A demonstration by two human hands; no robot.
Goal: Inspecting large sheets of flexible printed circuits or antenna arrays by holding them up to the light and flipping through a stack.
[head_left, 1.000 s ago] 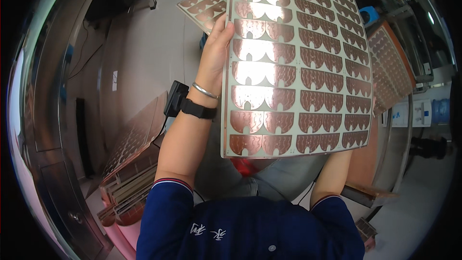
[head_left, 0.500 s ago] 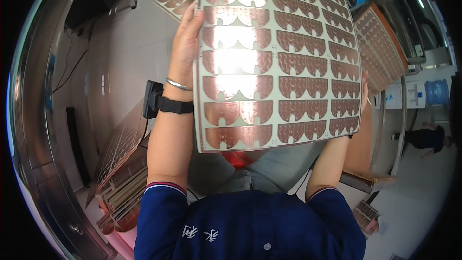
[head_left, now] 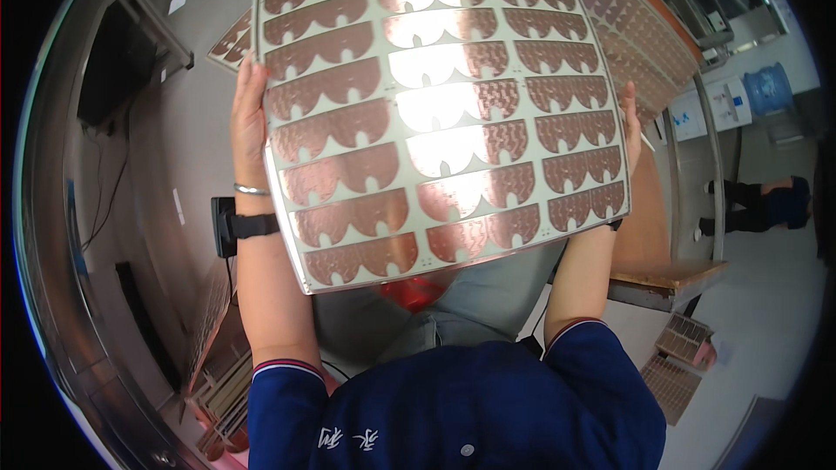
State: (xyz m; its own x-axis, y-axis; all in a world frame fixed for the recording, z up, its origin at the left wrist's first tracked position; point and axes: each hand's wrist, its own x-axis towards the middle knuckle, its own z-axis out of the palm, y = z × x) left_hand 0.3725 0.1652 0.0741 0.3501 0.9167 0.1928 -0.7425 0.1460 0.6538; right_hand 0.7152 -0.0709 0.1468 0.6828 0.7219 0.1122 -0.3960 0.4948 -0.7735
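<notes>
A large pale circuit board panel (head_left: 409,135) with rows of coppery, notched shapes spreads out in front of me. Light glares off its middle. I grip its left edge with my left hand (head_left: 250,113), the palm side against the rim and part of the fingers hidden. On the opposite edge my right hand (head_left: 631,126) holds it, mostly covered by the panel. The near edge hangs above my lap, tilted a little, its left corner nearest to me.
Another patterned panel (head_left: 640,35) leans at the far right, and one more (head_left: 230,42) shows behind my left hand. Stacked panels (head_left: 228,400) stand at lower left. To the right are a wooden-topped table (head_left: 670,275), a water dispenser (head_left: 718,109) and another person (head_left: 775,202).
The panel and both hands have shifted left in view, and the panel has turned so its near left corner dips toward me. The surroundings have shifted too. Both hands keep their hold.
</notes>
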